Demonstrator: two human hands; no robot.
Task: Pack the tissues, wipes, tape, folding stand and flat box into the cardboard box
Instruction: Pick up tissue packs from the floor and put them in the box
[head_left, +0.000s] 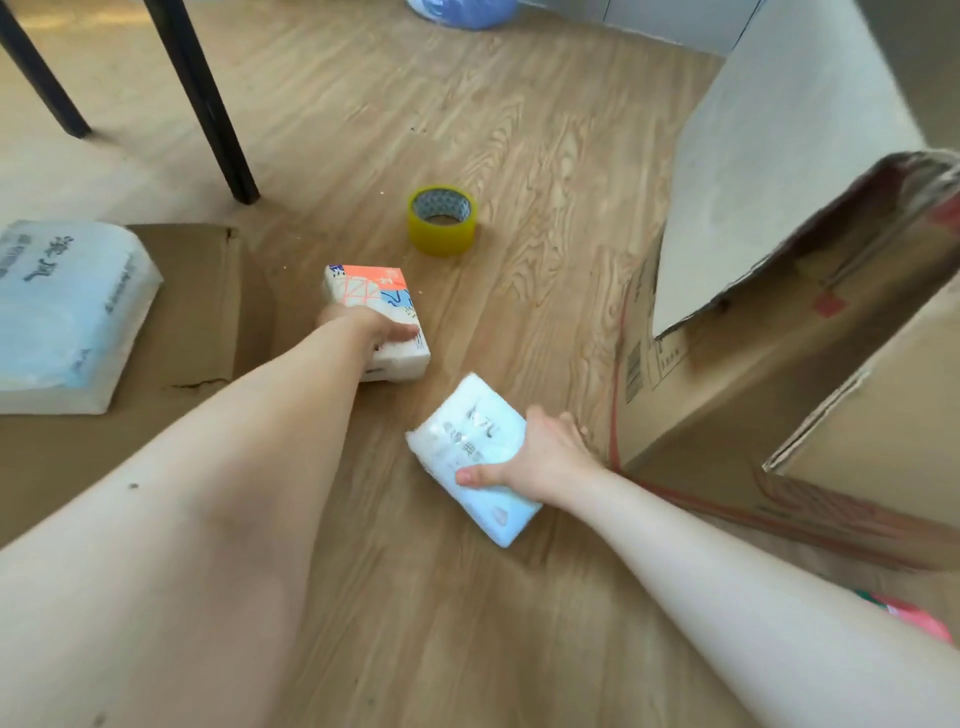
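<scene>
On the wooden floor, my left hand (371, 325) grips a white tissue pack with an orange and blue print (366, 291). My right hand (540, 457) holds a pale blue tissue pack (467, 441) by its right side, thumb on top. A yellow tape roll (442, 221) stands on the floor beyond both hands. The open cardboard box (737, 395) lies at the right with its flaps raised. A large blue-and-white pack (62, 312) rests on flat cardboard at the left.
Flattened cardboard (208, 312) lies at the left under the large pack. Two black furniture legs (208, 104) stand at the back left. A blue bag (462, 10) sits at the far top. Something red and pink (914, 618) shows at the lower right.
</scene>
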